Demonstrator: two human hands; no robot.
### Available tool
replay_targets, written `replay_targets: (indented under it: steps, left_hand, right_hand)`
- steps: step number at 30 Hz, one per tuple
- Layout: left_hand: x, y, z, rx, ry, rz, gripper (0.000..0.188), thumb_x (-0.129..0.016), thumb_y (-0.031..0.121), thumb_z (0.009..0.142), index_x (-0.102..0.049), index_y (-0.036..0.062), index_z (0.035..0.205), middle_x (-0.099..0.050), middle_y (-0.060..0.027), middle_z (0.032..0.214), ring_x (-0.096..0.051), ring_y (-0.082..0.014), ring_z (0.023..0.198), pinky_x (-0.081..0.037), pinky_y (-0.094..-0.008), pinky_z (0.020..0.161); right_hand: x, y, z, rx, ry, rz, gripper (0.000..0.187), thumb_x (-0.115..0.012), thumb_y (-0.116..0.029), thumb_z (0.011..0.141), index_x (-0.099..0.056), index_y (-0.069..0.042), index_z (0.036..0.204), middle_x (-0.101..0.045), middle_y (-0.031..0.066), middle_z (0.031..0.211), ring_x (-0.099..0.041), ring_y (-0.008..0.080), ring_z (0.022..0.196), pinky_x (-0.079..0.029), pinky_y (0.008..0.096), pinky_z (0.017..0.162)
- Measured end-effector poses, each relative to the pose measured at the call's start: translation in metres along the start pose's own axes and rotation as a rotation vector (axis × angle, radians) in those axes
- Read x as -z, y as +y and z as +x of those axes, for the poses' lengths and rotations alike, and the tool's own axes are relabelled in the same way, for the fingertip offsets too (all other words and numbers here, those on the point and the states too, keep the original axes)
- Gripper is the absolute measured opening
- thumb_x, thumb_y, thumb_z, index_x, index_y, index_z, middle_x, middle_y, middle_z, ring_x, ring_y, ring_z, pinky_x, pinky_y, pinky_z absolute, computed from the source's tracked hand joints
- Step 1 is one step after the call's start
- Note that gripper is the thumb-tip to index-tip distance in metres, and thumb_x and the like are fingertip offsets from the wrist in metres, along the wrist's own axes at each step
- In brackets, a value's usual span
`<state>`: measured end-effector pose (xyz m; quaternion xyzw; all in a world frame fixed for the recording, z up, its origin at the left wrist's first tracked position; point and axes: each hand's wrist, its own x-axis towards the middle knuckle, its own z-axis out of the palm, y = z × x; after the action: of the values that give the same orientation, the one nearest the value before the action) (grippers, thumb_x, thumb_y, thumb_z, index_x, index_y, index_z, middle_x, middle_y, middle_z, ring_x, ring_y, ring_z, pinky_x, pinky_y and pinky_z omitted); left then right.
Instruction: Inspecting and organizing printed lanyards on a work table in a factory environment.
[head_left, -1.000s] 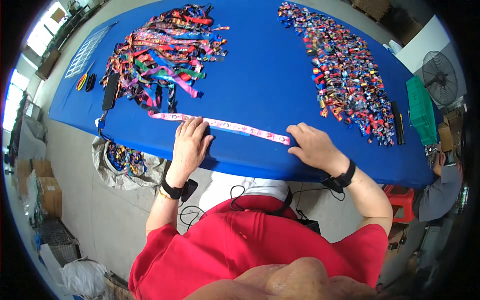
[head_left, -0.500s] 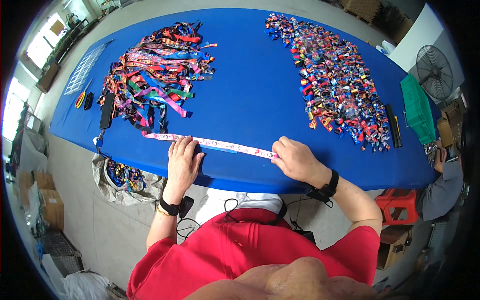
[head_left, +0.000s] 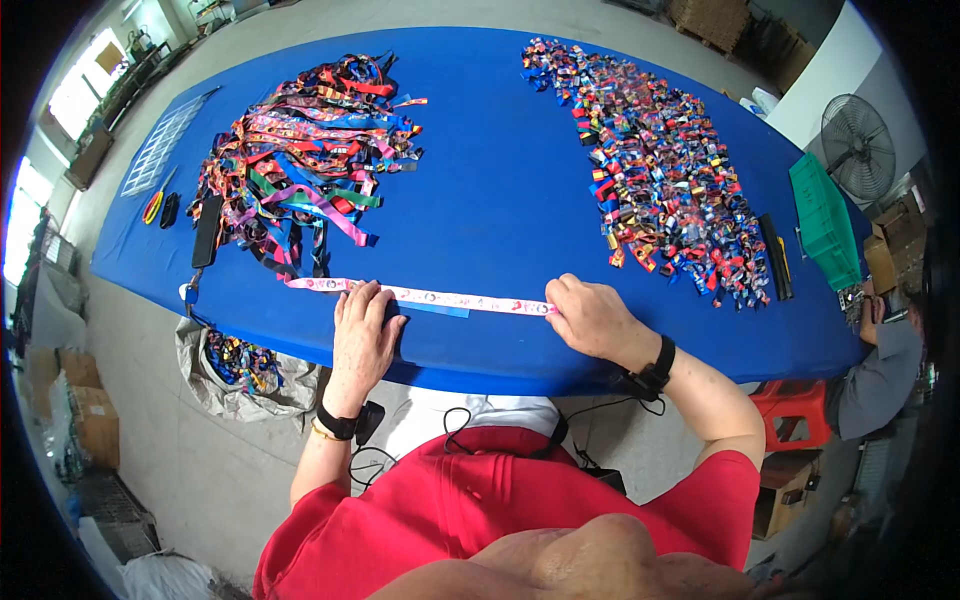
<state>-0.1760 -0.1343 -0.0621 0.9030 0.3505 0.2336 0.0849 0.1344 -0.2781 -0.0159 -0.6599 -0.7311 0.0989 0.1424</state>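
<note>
A pink-and-white printed ribbon strap [head_left: 470, 301] stretches across the near part of the blue table [head_left: 480, 180]. My right hand [head_left: 593, 318] pinches its right end between thumb and fingers. Further left, the fingers of my left hand [head_left: 366, 325] lie over the strap, with the thumb held apart. Below the strap, between my hands, a light blue strip [head_left: 440, 310] shows along the tabletop. The strap's left end runs toward a heap of colourful printed straps [head_left: 310, 150].
A long pile of small folded strap pieces [head_left: 670, 170] covers the right side. Left lie a black phone-like slab [head_left: 207, 232], scissors [head_left: 153, 207] and a white grid [head_left: 165, 145]. A green crate [head_left: 825, 225], a fan [head_left: 857, 147] and another person's arm [head_left: 880, 370] are at right.
The whole view has shifted slightly. Both hands stay at the same places on the pink strap, which lies a little straighter and more level.
</note>
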Motion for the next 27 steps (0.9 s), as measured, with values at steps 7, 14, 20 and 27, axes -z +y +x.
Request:
replay_targets:
  steps: [7,14,20,27]
  left_hand:
    - [0.002,-0.009,0.0,0.007,0.024,-0.006,0.04,-0.065,0.022,0.089,-0.055,0.0017,0.122,-0.052,-0.019,0.127,-0.045,-0.0377,0.126,-0.03,-0.0504,0.108]
    - [0.0,-0.019,0.009,0.037,0.043,-0.037,0.038,-0.065,0.023,0.089,-0.056,0.0008,0.119,-0.053,-0.0189,0.127,-0.047,-0.0362,0.125,-0.029,-0.0521,0.109]
    - [-0.007,-0.024,0.01,0.041,0.112,-0.034,0.037,-0.067,0.021,0.086,-0.059,0.0013,0.116,-0.055,-0.0179,0.123,-0.049,-0.0348,0.123,-0.029,-0.0513,0.11]
    - [-0.003,-0.024,0.014,0.08,0.121,-0.084,0.036,-0.068,0.019,0.082,-0.062,0.001,0.112,-0.057,-0.0176,0.12,-0.051,-0.0344,0.12,-0.031,-0.051,0.109]
  right_hand:
    - [0.025,0.008,0.028,0.001,-0.003,-0.113,0.024,-0.064,-0.013,0.084,-0.05,-0.003,0.101,-0.058,0.0179,0.092,-0.063,0.0376,0.082,-0.051,0.0465,0.069]
    - [0.05,0.056,0.121,-0.208,0.129,0.054,0.061,-0.064,-0.017,0.086,-0.038,0.002,0.137,-0.062,0.0206,0.107,-0.062,0.0355,0.1,-0.05,0.0417,0.086]
    - [0.045,0.121,0.225,-0.523,0.11,0.184,0.077,-0.066,-0.023,0.083,-0.028,0.014,0.14,-0.064,0.0234,0.109,-0.062,0.0343,0.107,-0.049,0.0392,0.093]
    - [0.03,0.176,0.302,-0.731,0.355,0.437,0.049,-0.061,-0.005,0.077,-0.04,0.009,0.118,-0.06,0.018,0.091,-0.063,0.0221,0.069,-0.049,0.0346,0.05]
